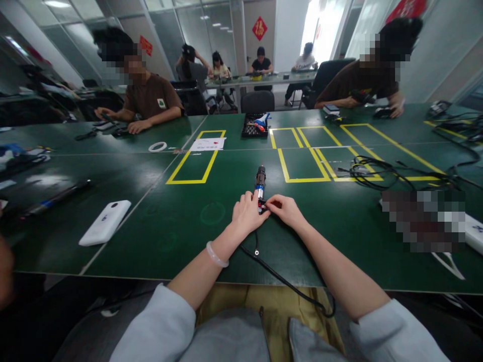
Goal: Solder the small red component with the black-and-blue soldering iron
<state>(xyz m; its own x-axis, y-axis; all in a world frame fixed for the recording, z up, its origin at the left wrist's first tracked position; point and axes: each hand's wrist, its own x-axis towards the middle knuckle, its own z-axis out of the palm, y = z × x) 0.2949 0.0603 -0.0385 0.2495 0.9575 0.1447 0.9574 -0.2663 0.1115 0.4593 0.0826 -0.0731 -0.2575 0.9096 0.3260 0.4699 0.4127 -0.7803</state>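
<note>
A slim cylindrical tool (260,180) with a dark tip, a blue band and a silver section lies on the green table, pointing away from me. My left hand (246,212) is closed around its near end. There, small red and black parts (261,205) show between my hands. Thumb and forefinger of my right hand (286,209) are pinched together at these parts; what they grip is too small to make out. A black cable (281,279) runs from under my left hand over the table edge. Beside it a thin wire ends in a ring terminal (256,253).
A white box-like device (104,222) and another slim tool (56,198) lie left. Yellow tape outlines (304,180) mark the table. Beyond them stands a black tray (249,133) holding small items. Tangled black cables (372,168) lie right. Two people sit opposite, handling things.
</note>
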